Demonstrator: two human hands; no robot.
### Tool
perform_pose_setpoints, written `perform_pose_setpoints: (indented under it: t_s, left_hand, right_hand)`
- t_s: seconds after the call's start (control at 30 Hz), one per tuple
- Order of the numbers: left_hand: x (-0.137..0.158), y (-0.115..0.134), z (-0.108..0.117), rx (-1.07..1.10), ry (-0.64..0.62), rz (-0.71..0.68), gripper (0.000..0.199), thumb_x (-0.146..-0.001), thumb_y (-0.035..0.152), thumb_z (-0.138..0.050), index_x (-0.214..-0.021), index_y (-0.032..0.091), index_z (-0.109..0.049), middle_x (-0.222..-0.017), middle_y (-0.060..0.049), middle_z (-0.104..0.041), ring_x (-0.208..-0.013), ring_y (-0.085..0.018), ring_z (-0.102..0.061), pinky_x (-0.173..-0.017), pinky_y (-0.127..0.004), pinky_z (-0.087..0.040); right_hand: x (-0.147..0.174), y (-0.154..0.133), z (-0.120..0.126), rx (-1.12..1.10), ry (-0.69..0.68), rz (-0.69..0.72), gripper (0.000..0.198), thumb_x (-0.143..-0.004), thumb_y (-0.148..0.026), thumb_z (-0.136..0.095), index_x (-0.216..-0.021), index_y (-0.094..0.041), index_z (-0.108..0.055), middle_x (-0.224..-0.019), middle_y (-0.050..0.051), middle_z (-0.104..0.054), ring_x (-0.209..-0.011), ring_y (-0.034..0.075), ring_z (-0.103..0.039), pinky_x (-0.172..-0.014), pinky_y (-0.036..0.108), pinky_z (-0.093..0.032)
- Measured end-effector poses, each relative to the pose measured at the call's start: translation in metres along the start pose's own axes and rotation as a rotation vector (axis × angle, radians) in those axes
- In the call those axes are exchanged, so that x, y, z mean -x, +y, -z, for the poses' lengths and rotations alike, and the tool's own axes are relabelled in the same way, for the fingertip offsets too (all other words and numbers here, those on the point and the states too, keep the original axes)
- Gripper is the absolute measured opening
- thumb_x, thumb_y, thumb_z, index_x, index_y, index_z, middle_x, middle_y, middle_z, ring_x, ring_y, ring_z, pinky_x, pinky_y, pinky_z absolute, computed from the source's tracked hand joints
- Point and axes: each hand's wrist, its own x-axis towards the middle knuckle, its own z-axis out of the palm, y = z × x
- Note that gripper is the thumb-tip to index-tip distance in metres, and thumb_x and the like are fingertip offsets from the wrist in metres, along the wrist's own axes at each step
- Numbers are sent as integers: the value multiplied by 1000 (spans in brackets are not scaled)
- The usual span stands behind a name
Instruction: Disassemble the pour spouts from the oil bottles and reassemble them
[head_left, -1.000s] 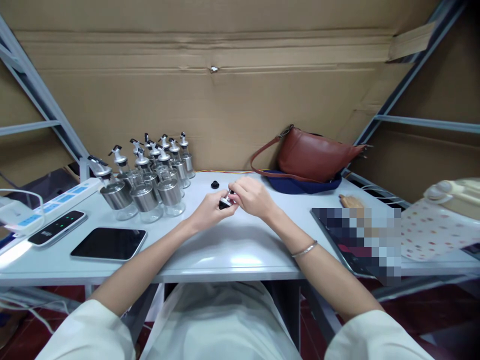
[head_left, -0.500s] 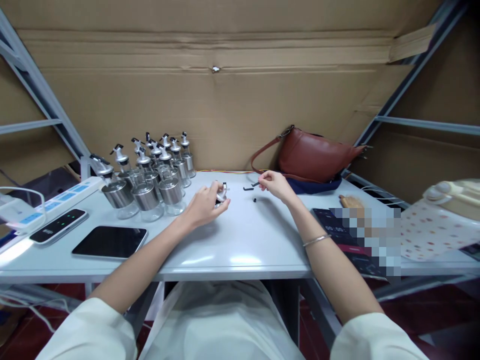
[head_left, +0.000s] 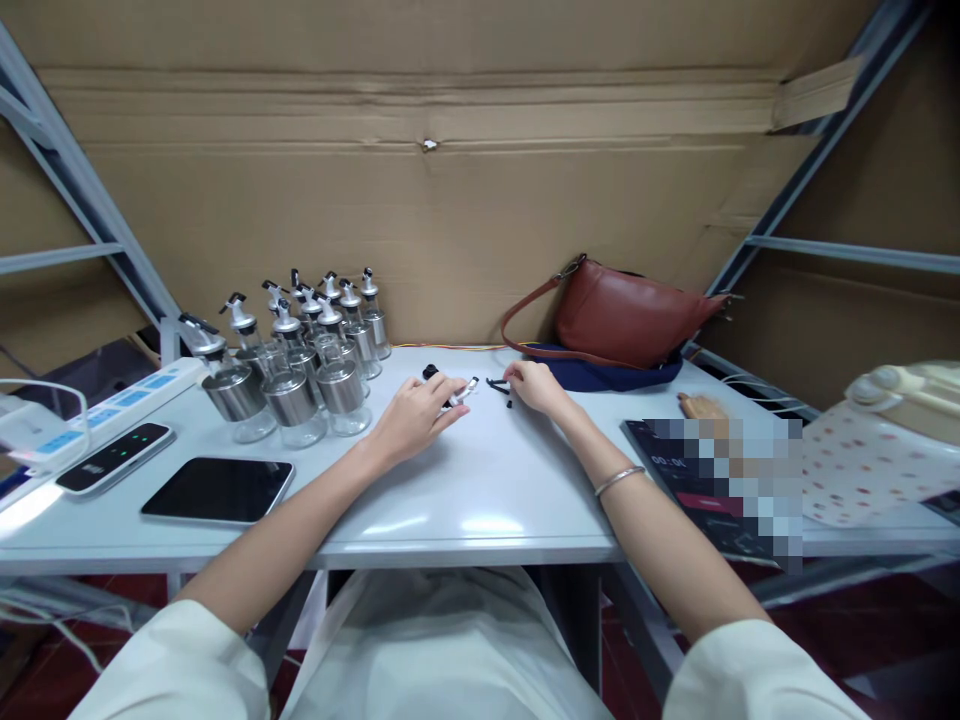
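A silver pour spout [head_left: 462, 393] with black parts is held in my left hand [head_left: 415, 415], closed around it above the table. The spout's tip points right, and a black end shows past my fingers on the far left. To the right, the fingers of my right hand [head_left: 534, 385] are pinched at small thin black strips [head_left: 496, 385], seemingly gripping one; the fingertips partly hide the contact. A tiny black plug [head_left: 509, 404] lies just in front of these strips. Several glass bottles with steel bands [head_left: 341, 383] stand left of my left hand, most topped with similar spouts.
A black-screened tablet [head_left: 219, 489], a small device with green lights [head_left: 114, 459] and a power strip [head_left: 131, 405] lie at left. A brown leather bag [head_left: 626, 312] rests on dark blue cloth at the back right. Cardboard [head_left: 450, 230] walls the rear.
My left hand has turned the spout so its tip points right. My right hand has lowered toward the table, bringing its black strip down beside the other one.
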Motion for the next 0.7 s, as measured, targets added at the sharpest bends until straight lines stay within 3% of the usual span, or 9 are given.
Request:
perform_pose_setpoints:
  t_s: [0.27,0.5,0.7]
  left_hand:
    - [1,-6,-9,-37,85,37,31,-86,30,-58,-111,14,-49,-99,-8,-65,-77,-18,-60,-83,-34,-39]
    - [1,-6,-9,-26,97,29,24,-88,20,-54,-111,16,-49,-101,-7,-65,-82,-18,-60,-85,-35,-37]
    - [2,-8,-9,-36,85,19,26,-87,22,-55,-111,17,-49,-102,-6,-67,-83,-17,-61,-86,-35,-36]
  right_hand:
    - [0,5,-6,82,-66,62,39,-77,1,-43,-95,-13,-74,-101,12,-72,-97,21,-63,-82,22,-41]
    - [-3,8,-7,130,-69,78,44,-80,1,-39,-102,-17,-73,-123,12,-63,-116,25,-50,-94,31,-38]
    - [-1,8,-5,135,-111,71,44,-80,-1,-40,-105,-18,-72,-117,10,-67,-112,23,-55,-92,31,-40]
